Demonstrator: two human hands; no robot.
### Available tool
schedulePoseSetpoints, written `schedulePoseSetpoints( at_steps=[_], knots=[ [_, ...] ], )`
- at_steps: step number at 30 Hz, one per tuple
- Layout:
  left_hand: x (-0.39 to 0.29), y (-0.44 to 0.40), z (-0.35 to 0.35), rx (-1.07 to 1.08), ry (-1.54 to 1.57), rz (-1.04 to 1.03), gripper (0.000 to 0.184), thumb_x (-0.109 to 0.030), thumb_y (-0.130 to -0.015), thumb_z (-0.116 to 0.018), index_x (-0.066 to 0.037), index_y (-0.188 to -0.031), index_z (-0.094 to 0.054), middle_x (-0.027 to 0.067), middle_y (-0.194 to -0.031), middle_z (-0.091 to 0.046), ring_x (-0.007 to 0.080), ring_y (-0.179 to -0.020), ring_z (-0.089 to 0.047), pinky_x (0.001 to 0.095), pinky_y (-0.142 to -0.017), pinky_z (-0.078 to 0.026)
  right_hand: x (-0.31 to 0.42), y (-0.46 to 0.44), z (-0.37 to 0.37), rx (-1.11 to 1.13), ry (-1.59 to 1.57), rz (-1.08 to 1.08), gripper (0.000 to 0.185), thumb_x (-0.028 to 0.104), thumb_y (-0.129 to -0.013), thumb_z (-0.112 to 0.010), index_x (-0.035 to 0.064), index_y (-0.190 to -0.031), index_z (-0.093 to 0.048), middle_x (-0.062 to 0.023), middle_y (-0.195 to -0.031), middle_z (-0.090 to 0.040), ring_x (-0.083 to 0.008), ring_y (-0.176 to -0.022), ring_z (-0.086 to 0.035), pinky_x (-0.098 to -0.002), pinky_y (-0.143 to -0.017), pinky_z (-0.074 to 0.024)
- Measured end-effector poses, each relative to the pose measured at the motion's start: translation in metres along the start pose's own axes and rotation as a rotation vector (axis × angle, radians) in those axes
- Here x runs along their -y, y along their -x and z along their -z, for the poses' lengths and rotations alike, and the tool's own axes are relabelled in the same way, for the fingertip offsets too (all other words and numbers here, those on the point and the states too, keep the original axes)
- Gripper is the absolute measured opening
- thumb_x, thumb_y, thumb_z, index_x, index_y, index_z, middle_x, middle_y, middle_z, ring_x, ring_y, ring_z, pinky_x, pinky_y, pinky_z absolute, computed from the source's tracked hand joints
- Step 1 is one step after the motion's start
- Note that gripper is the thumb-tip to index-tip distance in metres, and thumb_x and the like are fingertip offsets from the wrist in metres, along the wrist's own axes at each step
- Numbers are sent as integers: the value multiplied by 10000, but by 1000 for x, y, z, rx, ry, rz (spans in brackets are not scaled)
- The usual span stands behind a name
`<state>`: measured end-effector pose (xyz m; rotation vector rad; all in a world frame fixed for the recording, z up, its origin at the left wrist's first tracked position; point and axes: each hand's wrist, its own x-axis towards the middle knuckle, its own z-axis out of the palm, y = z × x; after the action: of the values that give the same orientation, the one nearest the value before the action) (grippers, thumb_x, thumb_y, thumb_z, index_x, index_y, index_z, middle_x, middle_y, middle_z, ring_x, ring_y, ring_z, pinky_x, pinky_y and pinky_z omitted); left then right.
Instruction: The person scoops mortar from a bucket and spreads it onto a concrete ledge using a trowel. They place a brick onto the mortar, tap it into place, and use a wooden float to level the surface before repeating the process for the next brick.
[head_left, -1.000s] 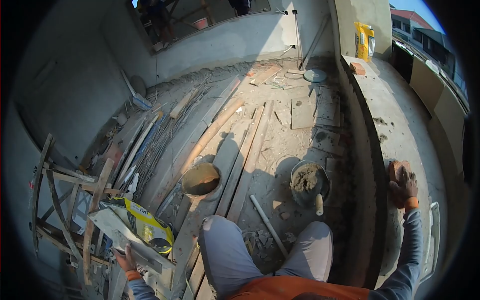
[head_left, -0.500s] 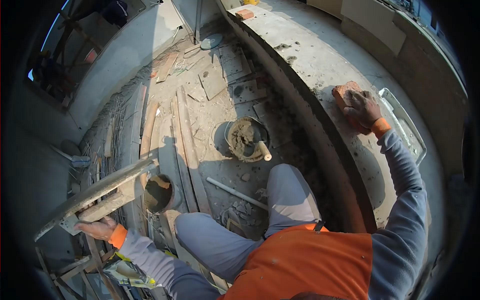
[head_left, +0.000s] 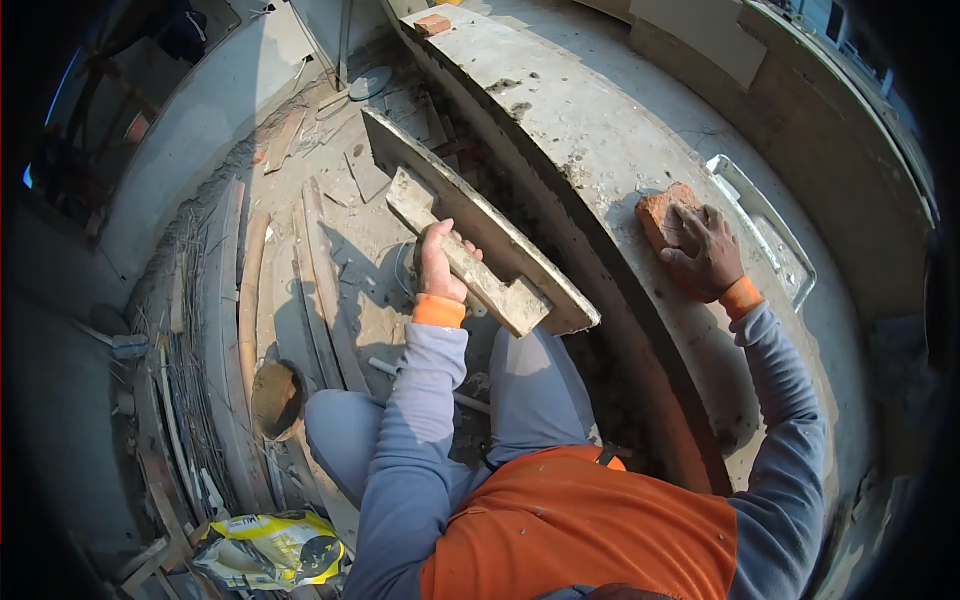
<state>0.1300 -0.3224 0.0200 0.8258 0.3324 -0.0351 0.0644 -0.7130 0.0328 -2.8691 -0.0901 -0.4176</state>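
Observation:
A long plastering float [head_left: 505, 235] with a mortar-stained wooden handle is in my left hand [head_left: 443, 262], the fingers wrapped round the grip. It slants in front of me, over the floor beside the concrete ledge [head_left: 580, 120]. On the ledge, my right hand [head_left: 708, 255] lies on top of a rough red brick [head_left: 660, 215], fingers spread over it and curled slightly down its face. Just beyond that hand, a pale, mortar-smeared tray [head_left: 765, 225] rests on the ledge. The float covers most of the mortar bucket on the floor; part of its wire handle shows.
Another brick piece [head_left: 433, 25] lies at the ledge's far end. Wooden planks [head_left: 322, 285] and a white pipe [head_left: 470, 403] lie on the floor. A round container [head_left: 277, 397] stands at my left knee, with a yellow-and-grey bag [head_left: 275, 550] at lower left.
My left hand has swung the float from the far left to the middle, in front of the bucket. My right hand stays on the brick while the view has shifted.

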Motion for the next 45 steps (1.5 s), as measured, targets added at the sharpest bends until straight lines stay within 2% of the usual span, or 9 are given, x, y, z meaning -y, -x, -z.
schedulePoseSetpoints(
  at_steps=[8, 10, 12, 21, 24, 26, 33, 39, 45],
  knots=[
    [214, -35, 35, -125, -185, 120, 171, -240, -715, -640, -136, -763, -513, 32, -691, -521, 180, -510, -527, 340, -472, -473, 17, 3, 3, -15, 210, 29, 800, 583, -756, -611, 230, -1426, -356, -265, -1378, -331, -435, -1189, -419, -534, -944, -361],
    [222, -21, 26, -114, -128, 204, 218, -235, -696, -678, -94, -811, -557, 3, -776, -532, 129, -758, -490, 308, -740, -418, 16, -3, 3, 82, 208, 0, 816, 598, -758, -600, 222, -1434, -341, -266, -1384, -316, -439, -1185, -418, -533, -938, -361],
    [237, -16, 22, -151, -137, 281, 318, -249, -702, -676, -49, -926, -573, 26, -870, -554, 155, -807, -501, 317, -769, -419, 19, -6, 3, 100, 233, 0, 819, 602, -756, -602, 225, -1435, -341, -266, -1384, -316, -439, -1182, -418, -528, -939, -361],
    [240, 10, -2, -35, -227, 142, 318, -206, -744, -649, -11, -982, -567, 48, -907, -568, 164, -818, -518, 306, -764, -428, 26, -26, 2, 95, 55, 7, 768, 434, -692, -668, 198, -1385, -434, -237, -1291, -400, -397, -1169, -435, -508, -949, -362],
    [239, 7, -7, -104, -109, 247, 246, -209, -738, -632, -70, -927, -559, 34, -779, -500, 173, -642, -522, 323, -533, -464, 40, -44, -8, 107, 49, -23, 763, 428, -687, -669, 204, -1380, -442, -237, -1280, -410, -393, -1163, -443, -502, -944, -371],
    [234, 6, -10, -91, -53, 326, 378, -174, -752, -634, -24, -1082, -525, 53, -941, -538, 174, -807, -515, 320, -740, -444, 48, -53, -13, 86, 98, 6, 765, 423, -684, -670, 216, -1383, -438, -248, -1282, -406, -401, -1152, -452, -504, -939, -379],
    [236, 11, -22, -50, -2, 364, 456, -170, -756, -627, -21, -1153, -460, 74, -996, -503, 183, -838, -515, 322, -715, -469, 50, -56, -15, 88, 170, 5, 761, 406, -687, -667, 234, -1390, -430, -264, -1287, -394, -412, -1143, -456, -505, -940, -384],
    [246, 6, -24, -118, -289, 169, 583, -259, -833, -618, 36, -1257, -346, 159, -1149, -512, 218, -1010, -516, 339, -882, -430, 51, -59, -16, 87, 135, 14, 767, 388, -665, -680, 208, -1376, -453, -272, -1280, -394, -418, -1142, -453, -504, -946, -383],
    [216, -151, -18, -79, -388, 38, 475, -266, -833, -574, 64, -1150, -447, 175, -1056, -587, 263, -941, -558, 367, -858, -428, 52, -65, -18, 90, 141, -4, 775, 374, -653, -689, 197, -1372, -459, -279, -1283, -396, -425, -1138, -456, -500, -955, -378]
  ],
)
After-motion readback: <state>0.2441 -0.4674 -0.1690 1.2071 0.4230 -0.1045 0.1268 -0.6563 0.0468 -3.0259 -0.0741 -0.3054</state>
